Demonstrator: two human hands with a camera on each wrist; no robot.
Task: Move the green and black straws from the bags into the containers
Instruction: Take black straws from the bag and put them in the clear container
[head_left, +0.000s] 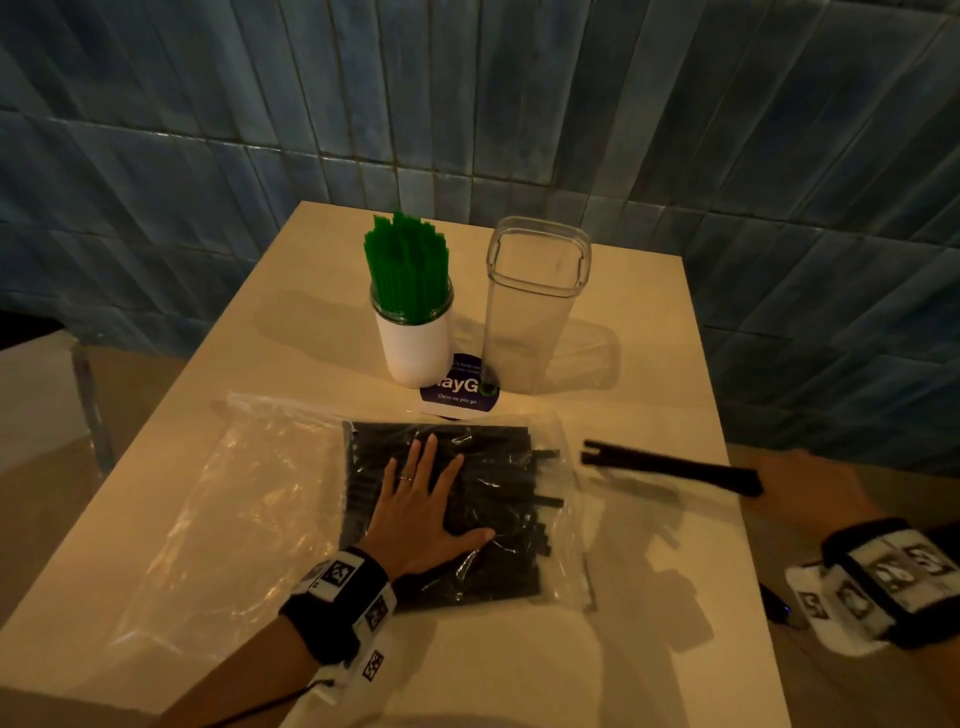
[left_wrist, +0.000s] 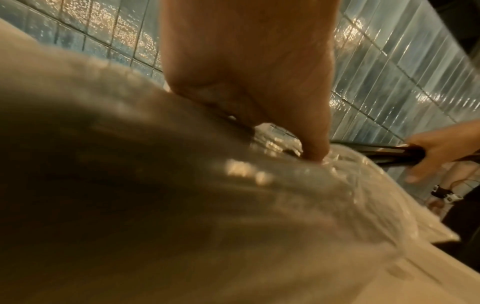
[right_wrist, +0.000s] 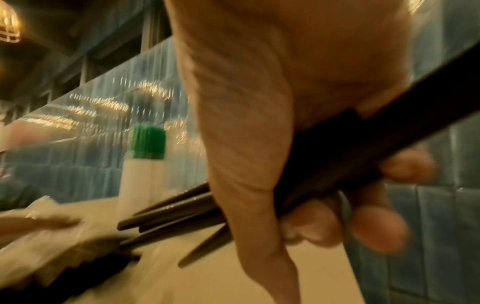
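A clear plastic bag (head_left: 563, 457) full of black straws (head_left: 498, 499) lies on the table. My left hand (head_left: 426, 499) presses flat on it, fingers spread. My right hand (head_left: 800, 488) grips a small bunch of black straws (head_left: 670, 465) just right of the bag's mouth, above the table; in the right wrist view the fingers (right_wrist: 376, 228) curl round that bunch (right_wrist: 176, 211). Green straws (head_left: 408, 265) stand in a white round container (head_left: 415, 345). An empty clear square container (head_left: 535, 306) stands to its right.
An empty clear bag (head_left: 234, 493) lies flat at the left of the table (head_left: 649, 322). A round purple sticker (head_left: 460, 395) sits in front of the containers. Blue tiled wall (head_left: 467, 104) stands close behind. The table's right edge is near my right hand.
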